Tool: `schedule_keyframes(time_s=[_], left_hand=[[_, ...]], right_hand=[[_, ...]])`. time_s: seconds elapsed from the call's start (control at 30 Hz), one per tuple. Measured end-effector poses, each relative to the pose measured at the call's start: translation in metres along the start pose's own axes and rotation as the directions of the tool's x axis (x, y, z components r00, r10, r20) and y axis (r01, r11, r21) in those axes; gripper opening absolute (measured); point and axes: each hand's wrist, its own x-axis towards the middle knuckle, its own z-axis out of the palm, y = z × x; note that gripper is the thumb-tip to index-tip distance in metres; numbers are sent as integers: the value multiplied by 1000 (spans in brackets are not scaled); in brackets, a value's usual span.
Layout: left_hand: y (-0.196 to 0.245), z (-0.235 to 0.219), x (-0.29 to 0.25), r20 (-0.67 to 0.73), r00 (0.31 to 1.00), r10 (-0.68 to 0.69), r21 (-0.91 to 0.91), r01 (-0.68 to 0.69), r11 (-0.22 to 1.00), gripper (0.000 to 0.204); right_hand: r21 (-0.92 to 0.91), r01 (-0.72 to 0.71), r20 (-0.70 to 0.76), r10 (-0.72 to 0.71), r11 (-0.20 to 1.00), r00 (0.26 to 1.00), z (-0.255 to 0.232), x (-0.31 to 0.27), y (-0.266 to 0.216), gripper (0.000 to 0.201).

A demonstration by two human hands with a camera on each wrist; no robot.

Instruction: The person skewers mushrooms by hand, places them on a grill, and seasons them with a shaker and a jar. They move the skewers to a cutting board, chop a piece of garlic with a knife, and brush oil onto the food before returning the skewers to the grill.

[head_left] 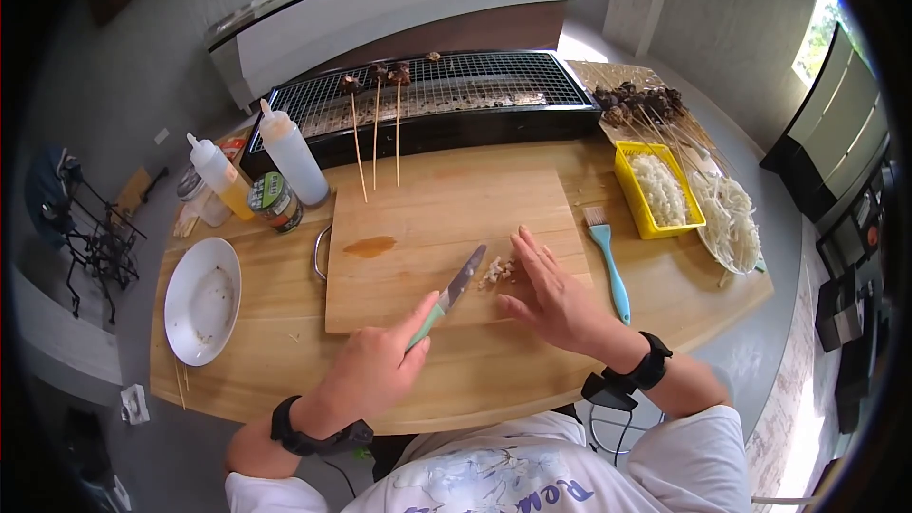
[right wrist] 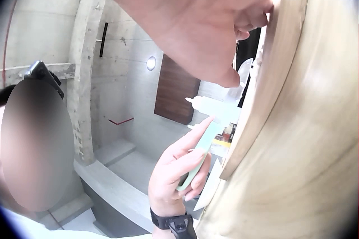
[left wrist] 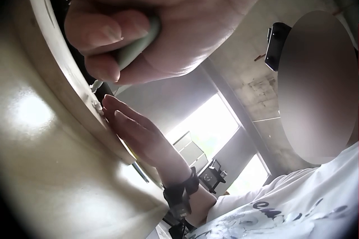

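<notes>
My left hand (head_left: 385,361) grips a knife (head_left: 464,277) by its pale green handle, the blade slanting over the wooden cutting board (head_left: 437,218). In the left wrist view, curled fingers wrap that handle (left wrist: 137,45). Small white chopped bits (head_left: 496,273) lie in a little heap just right of the blade. Beside the heap, my right hand (head_left: 560,309) has its fingers extended, the fingertips low over the board. Seen from the right wrist, the right hand (right wrist: 202,20) is at the board's edge, its thumb pointing downward. An orange-brown wet patch (head_left: 369,247) marks the board's left part.
Behind the board stands a grill (head_left: 465,100) with several skewers. To the right are a teal brush (head_left: 608,266), a yellow basket (head_left: 622,180) of white shreds and more skewers (head_left: 655,104). Squeeze bottles (head_left: 294,157), a jar (head_left: 275,202) and a white dish (head_left: 202,299) occupy the left.
</notes>
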Motion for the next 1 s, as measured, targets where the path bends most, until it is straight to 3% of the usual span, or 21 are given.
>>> schedule_keyframes(time_s=[0.1, 0.17, 0.33, 0.43, 0.5, 0.57, 0.6, 0.67, 0.73, 0.83, 1.0], left_hand=[[-4, 12, -4, 12, 1000, 24, 4, -24, 1000, 56], [3, 19, -4, 117, 991, -66, 6, 65, 998, 60], [5, 31, -1, 105, 994, 4, -79, 4, 997, 62], [-1, 36, -1, 108, 994, 2, -152, 15, 988, 62], [-1, 34, 0, 108, 994, -3, -204, 25, 979, 62], [4, 25, 0, 236, 965, -112, -390, 200, 899, 63], [4, 24, 0, 236, 965, -114, -392, 202, 898, 63], [4, 23, -1, 305, 938, -166, -396, 283, 873, 62], [6, 24, -1, 311, 935, -170, -390, 288, 875, 61], [12, 31, 1, 311, 935, -170, -405, 292, 867, 61], [12, 43, 2, 309, 930, -198, -471, 331, 817, 62]], right_hand=[[-24, 33, -66, -35, 999, 997, 13, 3, -10, 71], [11, 22, -76, -21, 1000, 997, 18, 5, -22, 70], [-15, 54, -128, -56, 998, 990, 32, 8, -37, 67], [73, 26, -112, -17, 997, 994, 26, 8, -38, 63], [328, -29, -84, 59, 944, 995, 17, 9, -35, 57], [409, -101, -46, 131, 907, 990, 10, 8, -32, 55], [486, -176, -5, 204, 856, 979, 7, 8, -29, 53], [455, -154, -34, 190, 877, 981, 6, 6, -24, 54], [239, 6, -131, 26, 971, 991, 13, 5, -18, 57], [151, 27, -163, -2, 988, 987, 23, 6, -30, 60], [166, 24, -174, 5, 986, 985, 30, 5, -36, 62]])
